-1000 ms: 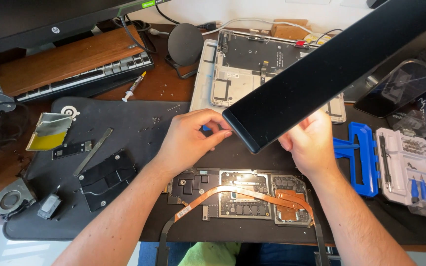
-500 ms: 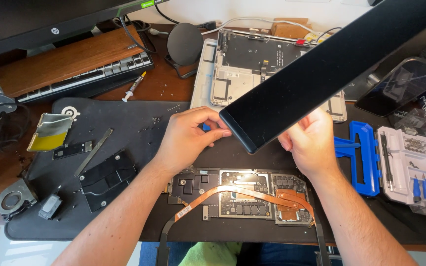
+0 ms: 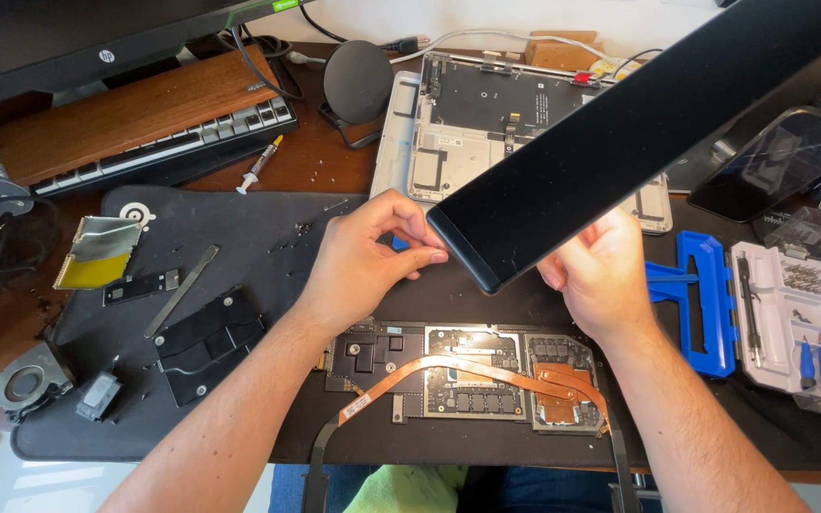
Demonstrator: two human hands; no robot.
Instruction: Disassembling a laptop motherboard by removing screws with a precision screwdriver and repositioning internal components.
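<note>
- My left hand point(image 3: 370, 255) and right hand point(image 3: 599, 269) each pinch the near end of the black panel point(image 3: 639, 133).
- It hangs tilted above the circuit board point(image 3: 467, 372) and open laptop shell point(image 3: 486, 114).

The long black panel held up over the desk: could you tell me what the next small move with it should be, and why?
Probably carry the black panel sideways before lowering it. The left hand and right hand pinch only its near end, and it hangs over the opened laptop base, with the bare circuit board just below.
</note>
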